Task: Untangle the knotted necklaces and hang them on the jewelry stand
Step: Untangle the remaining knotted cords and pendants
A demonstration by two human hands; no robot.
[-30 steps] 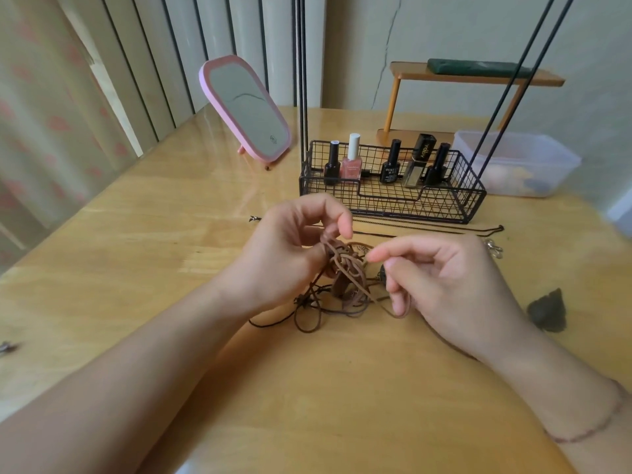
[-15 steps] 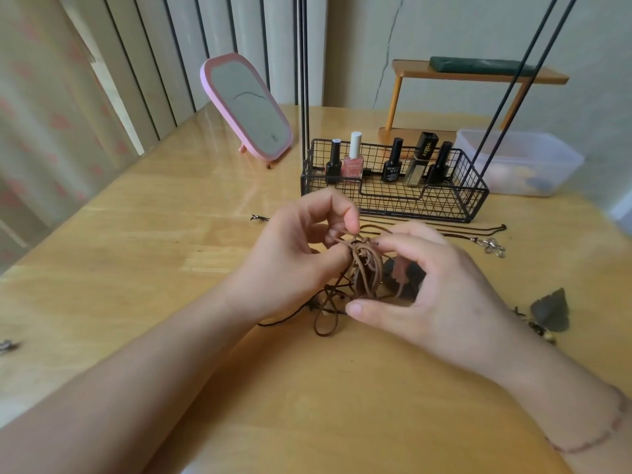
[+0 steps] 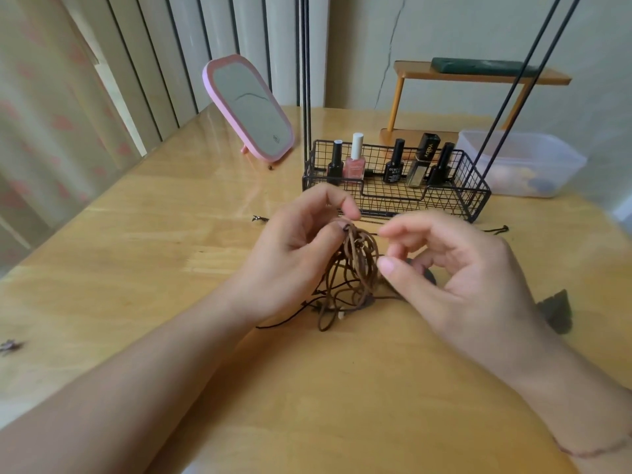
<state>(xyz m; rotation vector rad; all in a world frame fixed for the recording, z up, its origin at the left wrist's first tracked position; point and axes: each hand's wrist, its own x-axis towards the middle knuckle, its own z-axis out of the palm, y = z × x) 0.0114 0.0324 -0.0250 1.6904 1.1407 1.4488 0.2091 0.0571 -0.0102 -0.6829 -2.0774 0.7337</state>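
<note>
A knot of brown and black cord necklaces (image 3: 352, 268) hangs from my left hand (image 3: 294, 258), which pinches its top between thumb and fingers; the lower loops lie on the wooden table (image 3: 136, 268). My right hand (image 3: 458, 282) is at the knot's right side, with thumb and curled fingers closing on the outer cords. A dark pendant (image 3: 427, 275) shows under that hand. The jewelry stand (image 3: 478, 206), a black wire basket with tall thin rods, is just behind my hands. No necklace hangs on the part of it that is in view.
Several nail polish bottles (image 3: 355, 162) stand in the basket. Another thin necklace (image 3: 496, 230) lies in front of it, and a dark leaf-shaped pendant (image 3: 555, 311) lies right of my wrist. At the back are a pink mirror (image 3: 253, 107), a plastic box (image 3: 523, 162) and a small wooden shelf (image 3: 478, 75).
My right hand let go of one loop, reached over the knot, and now sits at its right side with fingers drawn back. My left hand has lifted the knot slightly.
</note>
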